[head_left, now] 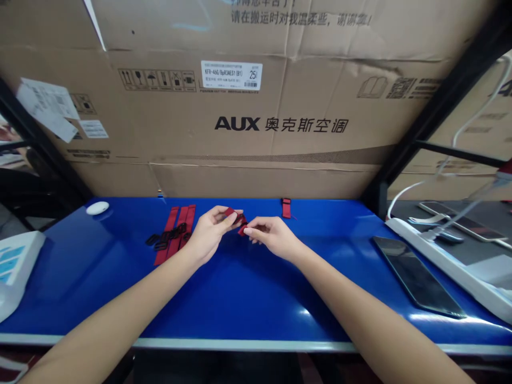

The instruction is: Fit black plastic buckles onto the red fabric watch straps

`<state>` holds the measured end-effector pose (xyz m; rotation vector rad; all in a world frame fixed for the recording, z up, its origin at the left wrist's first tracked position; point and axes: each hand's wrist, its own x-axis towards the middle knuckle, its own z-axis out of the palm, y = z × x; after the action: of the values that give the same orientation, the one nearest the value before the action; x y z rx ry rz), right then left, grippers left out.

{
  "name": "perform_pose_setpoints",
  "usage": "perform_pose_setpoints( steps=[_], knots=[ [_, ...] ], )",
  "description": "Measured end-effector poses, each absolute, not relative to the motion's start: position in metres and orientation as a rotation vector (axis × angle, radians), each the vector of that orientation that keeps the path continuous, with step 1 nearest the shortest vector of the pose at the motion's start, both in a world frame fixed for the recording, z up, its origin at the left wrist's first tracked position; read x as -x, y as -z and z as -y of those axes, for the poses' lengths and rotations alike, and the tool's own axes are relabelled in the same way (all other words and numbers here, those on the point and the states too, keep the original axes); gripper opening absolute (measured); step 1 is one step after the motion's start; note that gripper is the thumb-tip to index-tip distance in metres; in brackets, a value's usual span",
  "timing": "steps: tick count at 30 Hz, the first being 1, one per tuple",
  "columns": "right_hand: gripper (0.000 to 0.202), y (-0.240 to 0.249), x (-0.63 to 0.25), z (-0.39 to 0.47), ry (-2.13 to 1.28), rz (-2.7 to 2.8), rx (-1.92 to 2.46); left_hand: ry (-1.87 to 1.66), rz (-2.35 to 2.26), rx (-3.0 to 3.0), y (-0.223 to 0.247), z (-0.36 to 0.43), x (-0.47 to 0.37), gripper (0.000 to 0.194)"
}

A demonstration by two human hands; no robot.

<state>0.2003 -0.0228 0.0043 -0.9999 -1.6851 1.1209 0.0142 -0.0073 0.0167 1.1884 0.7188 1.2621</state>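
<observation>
My left hand pinches a short red webbing strap with a dark buckle on it, above the middle of the blue table. My right hand grips the lower end of the same strap between thumb and fingers. Part of the buckle is hidden behind my fingertips. Left of my left hand lie several flat red straps, with black plastic buckles heaped across them. Beyond my right hand, near the back edge, rests another red strap with a black buckle at its top.
Cardboard walls off the back of the blue table. A black phone and a white power strip lie at the right. A white oval object and a white device are at the left. Black frame posts flank the table.
</observation>
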Motion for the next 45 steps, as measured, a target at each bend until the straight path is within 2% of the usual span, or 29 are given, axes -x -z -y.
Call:
perform_pose_setpoints(
  steps=[4,10,26,31,37,45],
  knots=[
    [0.026,-0.005,-0.196,0.024,-0.827,1.796,1.030,-1.239,-0.789,-1.188,-0.010,0.012,-0.021,0.031],
    [0.026,0.000,-0.186,0.031,-0.677,1.709,1.063,-1.256,-0.812,-1.137,-0.003,0.015,-0.026,0.029],
    [0.033,0.006,-0.174,0.028,-0.752,1.492,1.114,-1.209,-0.787,-1.104,-0.002,0.019,-0.030,0.028],
    [0.019,0.006,-0.183,0.022,-0.642,1.698,1.060,-1.285,-0.866,-1.144,0.003,0.012,-0.026,0.024],
    [0.024,0.005,-0.179,0.028,-0.806,1.591,1.087,-1.254,-0.917,-1.281,0.008,0.014,-0.026,0.024],
    [0.021,0.005,-0.184,0.026,-0.789,1.679,1.122,-1.302,-0.900,-1.200,0.002,0.013,-0.025,0.024]
  ],
)
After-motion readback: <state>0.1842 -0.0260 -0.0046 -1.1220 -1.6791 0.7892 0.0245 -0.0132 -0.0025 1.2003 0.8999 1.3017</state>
